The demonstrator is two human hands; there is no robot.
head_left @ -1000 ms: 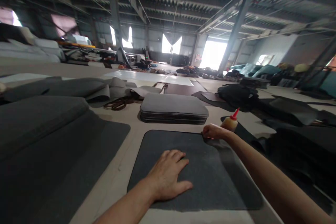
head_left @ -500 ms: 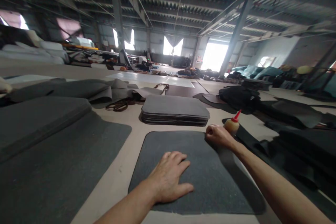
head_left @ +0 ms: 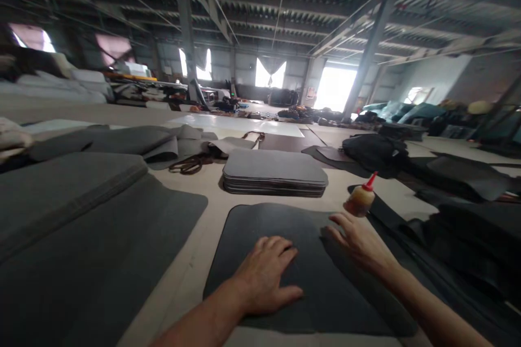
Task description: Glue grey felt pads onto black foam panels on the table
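The left hand (head_left: 268, 276) spreads over a dark sheet (head_left: 315, 276); the right hand (head_left: 358, 241) is near its far right corner.
The left palm lies flat, gripping nothing; the right hand's fingers are parted and seem empty, though whether they touch the sheet cannot be told. Good handling would likely mean broad, even palm pressure and light fingertips, so the edge does not crease. The sheet lies on a pale table (head_left: 185, 276); beyond it sits a grey stack (head_left: 274, 168), by its far right corner a red-tipped bottle (head_left: 360, 200), left of it a larger grey sheet (head_left: 158, 217). Well beyond the sheet, bright windows (head_left: 271, 74) light a metal-roofed hall.
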